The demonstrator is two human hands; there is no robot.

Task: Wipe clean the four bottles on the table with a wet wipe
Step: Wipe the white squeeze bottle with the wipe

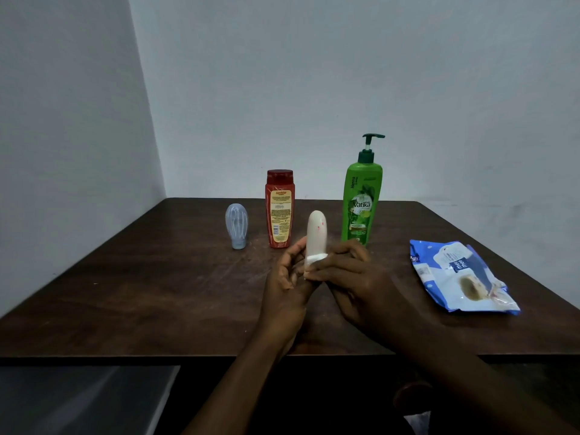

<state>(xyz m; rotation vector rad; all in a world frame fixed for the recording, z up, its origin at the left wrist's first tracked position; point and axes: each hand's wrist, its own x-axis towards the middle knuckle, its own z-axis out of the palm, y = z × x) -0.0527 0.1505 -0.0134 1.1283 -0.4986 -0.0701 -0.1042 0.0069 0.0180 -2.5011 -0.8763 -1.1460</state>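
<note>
A slim cream bottle (317,233) stands upright between my hands above the middle of the dark wooden table (157,293). My left hand (287,277) grips its lower end from the left. My right hand (351,277) presses a folded white wet wipe (317,258) around the bottle's lower part. Behind them stand a red bottle (280,210), a tall green pump bottle (362,202) and, furthest left, a small pale blue bottle (237,226) resting cap-down.
A blue and white pack of wet wipes (461,277) lies flat on the table's right side. Grey walls meet in a corner behind the table. The table's near edge runs below my forearms.
</note>
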